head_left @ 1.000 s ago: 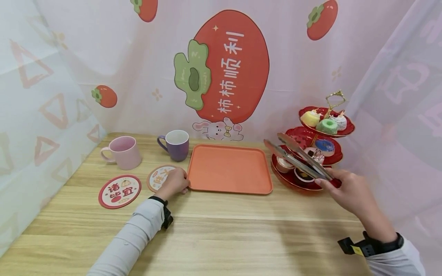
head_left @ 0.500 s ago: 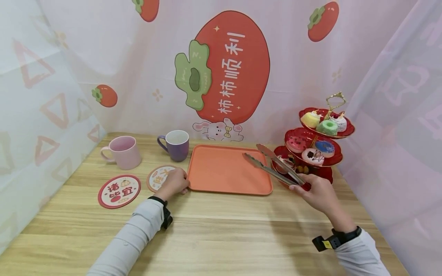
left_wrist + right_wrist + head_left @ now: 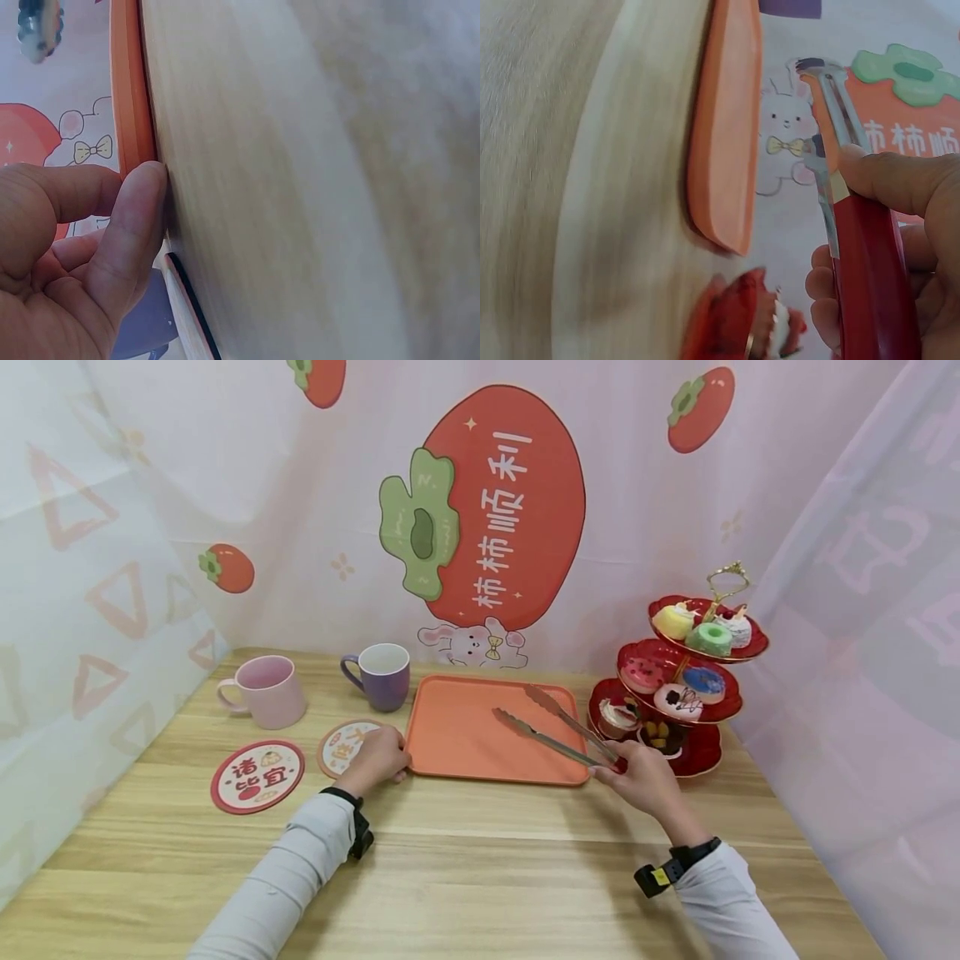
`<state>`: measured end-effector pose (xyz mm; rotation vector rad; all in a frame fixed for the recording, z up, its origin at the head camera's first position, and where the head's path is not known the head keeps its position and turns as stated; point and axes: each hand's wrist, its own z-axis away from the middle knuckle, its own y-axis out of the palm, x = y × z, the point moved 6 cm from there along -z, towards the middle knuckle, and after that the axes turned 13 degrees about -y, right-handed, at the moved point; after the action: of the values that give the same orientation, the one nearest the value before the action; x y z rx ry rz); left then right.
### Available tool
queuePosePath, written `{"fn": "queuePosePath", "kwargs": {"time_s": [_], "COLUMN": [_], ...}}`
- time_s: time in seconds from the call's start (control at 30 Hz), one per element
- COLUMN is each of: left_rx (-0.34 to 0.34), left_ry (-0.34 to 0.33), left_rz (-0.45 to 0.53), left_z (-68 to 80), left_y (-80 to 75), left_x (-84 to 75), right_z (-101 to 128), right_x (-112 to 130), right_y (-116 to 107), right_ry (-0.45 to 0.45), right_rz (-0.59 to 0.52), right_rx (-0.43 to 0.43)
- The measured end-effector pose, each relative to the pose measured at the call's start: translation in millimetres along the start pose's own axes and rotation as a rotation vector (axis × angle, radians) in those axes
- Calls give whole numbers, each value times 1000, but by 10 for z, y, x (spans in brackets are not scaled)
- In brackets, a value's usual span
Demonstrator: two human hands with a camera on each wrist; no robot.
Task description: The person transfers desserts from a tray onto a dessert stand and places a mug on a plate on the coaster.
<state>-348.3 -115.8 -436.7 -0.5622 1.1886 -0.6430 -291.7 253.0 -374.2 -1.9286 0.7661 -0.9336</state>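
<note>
my right hand (image 3: 641, 774) has swung the tongs (image 3: 555, 727) off the dessert stand (image 3: 701, 758) and over the orange tray (image 3: 465, 739), gripped by the red handle with arms apart and empty, left hand (image 3: 378, 754) curled against the tray's corner; tong tips blurred in wrist view.

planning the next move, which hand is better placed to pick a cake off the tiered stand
Right, probably. The right hand already grips the tongs, open over the orange tray, beside the tiered stand. The left hand rests at the tray's far edge.
</note>
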Motion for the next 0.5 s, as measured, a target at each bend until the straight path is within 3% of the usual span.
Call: {"fn": "queuePosePath", "kwargs": {"time_s": [0.5], "left_rx": [-12], "left_ry": [10], "left_rz": [-19], "left_z": [-3], "left_y": [1], "left_x": [-10], "right_z": [-253], "right_x": [76], "right_y": [489], "right_ry": [24], "right_rz": [-39], "right_rx": [72]}}
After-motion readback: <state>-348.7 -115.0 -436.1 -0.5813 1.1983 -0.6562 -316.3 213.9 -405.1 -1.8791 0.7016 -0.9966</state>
